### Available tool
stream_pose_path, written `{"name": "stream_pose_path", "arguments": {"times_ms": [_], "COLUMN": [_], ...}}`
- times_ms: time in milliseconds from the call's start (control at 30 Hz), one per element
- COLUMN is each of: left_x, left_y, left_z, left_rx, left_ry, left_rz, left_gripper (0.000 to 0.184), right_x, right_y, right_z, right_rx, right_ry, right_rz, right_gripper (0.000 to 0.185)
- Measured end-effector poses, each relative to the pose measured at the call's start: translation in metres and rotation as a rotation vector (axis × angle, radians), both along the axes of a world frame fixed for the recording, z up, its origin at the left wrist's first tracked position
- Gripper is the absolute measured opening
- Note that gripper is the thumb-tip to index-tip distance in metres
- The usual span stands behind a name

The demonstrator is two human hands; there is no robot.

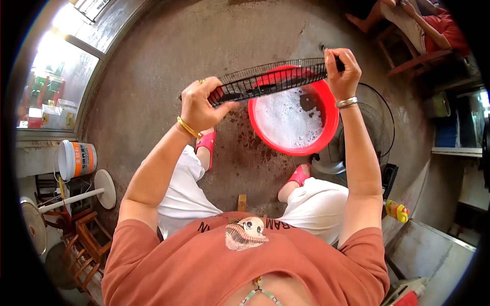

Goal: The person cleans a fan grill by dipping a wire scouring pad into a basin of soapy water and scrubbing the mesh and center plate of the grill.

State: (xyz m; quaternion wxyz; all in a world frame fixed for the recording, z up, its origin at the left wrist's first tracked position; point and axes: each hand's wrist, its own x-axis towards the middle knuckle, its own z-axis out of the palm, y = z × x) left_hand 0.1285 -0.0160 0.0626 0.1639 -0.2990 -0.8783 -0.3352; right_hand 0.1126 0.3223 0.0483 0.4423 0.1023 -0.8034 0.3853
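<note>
A black wire fan grille (270, 77), seen nearly edge-on, is held up between my two hands over the far part of a red basin (334, 109). My left hand (202, 102) grips its left end, thumb stretched along the near side. At the opposite end, my right hand (343, 71) has its fingers closed round the rim. White suds (286, 120) cover most of the water in the basin, with a darker patch at the right. The grille hides part of the basin's far rim.
Right of the basin lie a fan grille and fan parts (375, 130) on the floor. Wet spots mark the concrete (237, 137). A white bucket (76, 159) and a white-based fan (105, 188) stand left. A seated person (434, 30) is at upper right.
</note>
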Motion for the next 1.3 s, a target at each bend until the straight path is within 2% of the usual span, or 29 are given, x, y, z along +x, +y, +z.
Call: {"name": "stream_pose_path", "arguments": {"times_ms": [100, 200, 267, 333, 367, 500, 600, 700, 733, 800, 933, 1000, 1100, 1200, 1233, 1300], "left_x": [0.002, 0.001, -0.004, -0.002, -0.002, 0.0, -0.001, -0.002, -0.002, -0.002, -0.006, -0.004, -0.001, -0.001, -0.002, -0.004], "left_y": [0.007, 0.006, 0.007, 0.014, 0.017, 0.031, 0.034, 0.032, 0.033, 0.033, 0.031, 0.032, 0.037, 0.035, 0.034, 0.032], "left_z": [0.0, -0.002, 0.002, 0.004, 0.001, 0.002, 0.004, -0.001, -0.004, -0.006, -0.007, -0.007, -0.003, -0.004, -0.005, -0.006], "left_rx": [0.056, 0.05, 0.029, 0.014, 0.034, 0.046, 0.029, 0.01, 0.016, 0.003, -0.016, 0.008, 0.039, 0.01, 0.003, -0.017], "left_ry": [-0.051, -0.061, -0.031, -0.007, -0.02, -0.006, -0.017, -0.003, 0.001, -0.001, 0.0, -0.003, -0.013, 0.016, 0.019, 0.024], "left_rz": [0.036, 0.09, 0.117, 0.117, 0.111, 0.122, 0.149, 0.142, 0.136, 0.144, 0.159, 0.143, 0.135, 0.147, 0.146, 0.144], "left_gripper": [0.035, 0.034, 0.035, 0.035, 0.036, 0.041, 0.041, 0.04, 0.04, 0.04, 0.039, 0.04, 0.04, 0.04, 0.04, 0.04], "right_x": [-0.002, 0.011, 0.023, 0.032, 0.033, 0.019, 0.015, 0.024, 0.026, 0.03, 0.029, 0.028, 0.017, 0.018, 0.02, 0.023], "right_y": [-0.001, -0.007, -0.023, -0.041, -0.044, -0.053, -0.061, -0.045, -0.033, -0.022, -0.025, -0.036, -0.052, -0.056, -0.05, -0.035], "right_z": [-0.001, 0.013, 0.019, 0.03, 0.025, 0.011, 0.003, 0.016, 0.017, 0.012, 0.024, 0.027, 0.01, 0.007, 0.008, -0.003], "right_rx": [-0.223, -0.141, -0.241, -0.089, -0.101, 0.098, 0.187, 0.443, 0.566, 0.519, 0.2, 0.092, 0.15, 0.205, 0.196, 0.437], "right_ry": [-0.051, -0.023, -0.28, -0.22, -0.256, -0.05, 0.001, -0.284, -0.469, -0.588, -0.38, -0.344, -0.152, -0.18, -0.365, -0.696], "right_rz": [-0.003, -0.009, 0.051, 0.052, 0.094, 0.056, 0.0, 0.097, 0.191, 0.295, 0.149, 0.177, 0.119, 0.114, 0.174, 0.285], "right_gripper": [0.007, 0.007, 0.014, 0.018, 0.018, 0.009, 0.005, 0.003, 0.006, 0.007, 0.017, 0.016, 0.01, 0.01, 0.009, 0.009]}}
